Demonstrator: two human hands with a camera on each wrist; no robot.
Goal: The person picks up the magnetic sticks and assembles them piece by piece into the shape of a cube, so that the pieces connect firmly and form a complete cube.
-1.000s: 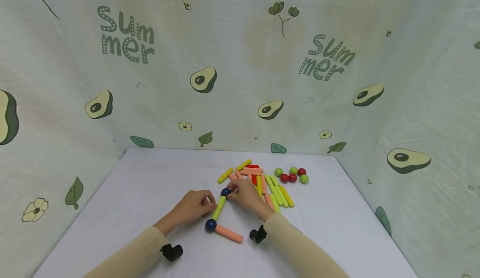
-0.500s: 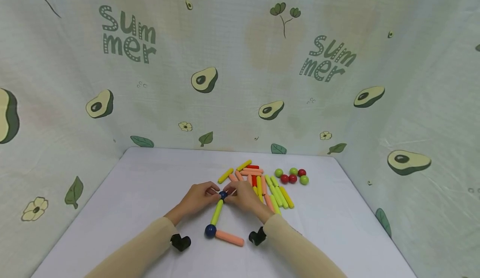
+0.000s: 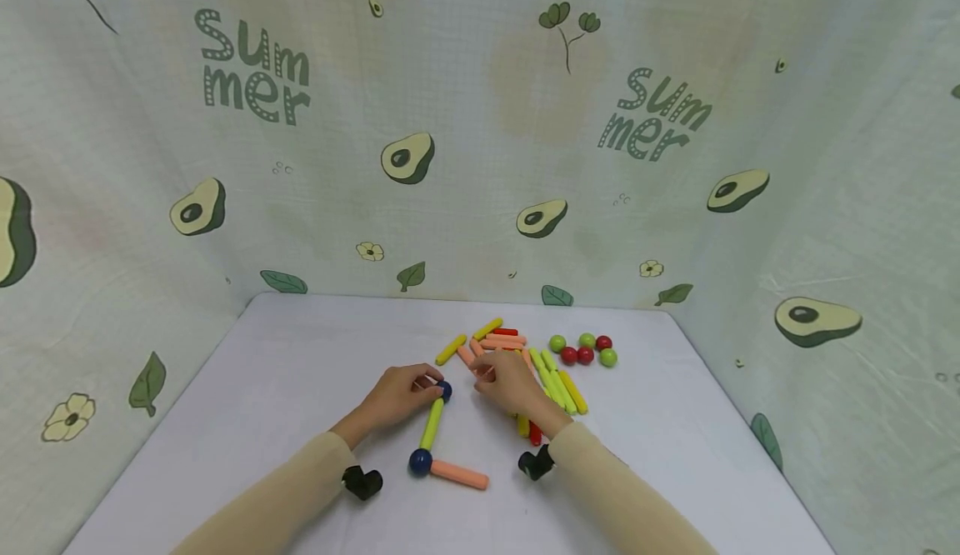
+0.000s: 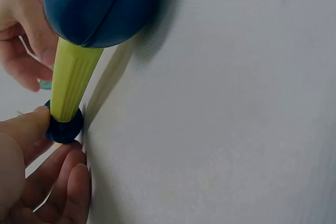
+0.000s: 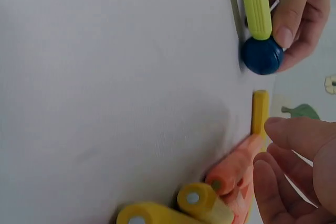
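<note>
A yellow-green magnetic stick point(image 3: 431, 426) runs between a far dark blue ball point(image 3: 446, 391) and a near dark blue ball point(image 3: 420, 462). An orange magnetic stick point(image 3: 460, 476) touches the near ball and points right. My left hand point(image 3: 397, 397) pinches the far ball; in the left wrist view its thumb and fingers lie against that ball point(image 4: 65, 132). Apart from it, my right hand point(image 3: 513, 388) hovers at the left side of the loose sticks. Its fingers point(image 5: 265, 182) are loosely bent with nothing between them in the right wrist view.
Loose yellow, orange, red and green sticks point(image 3: 558, 392) lie around and partly under my right hand. Several red and green balls point(image 3: 586, 356) sit farther back on the right. A printed cloth point(image 3: 472, 122) stands behind the white table point(image 3: 322, 330).
My left hand has moved up to the far ball and taken hold of it. After touching that ball too, my right hand has let go and shifted right toward the loose sticks.
</note>
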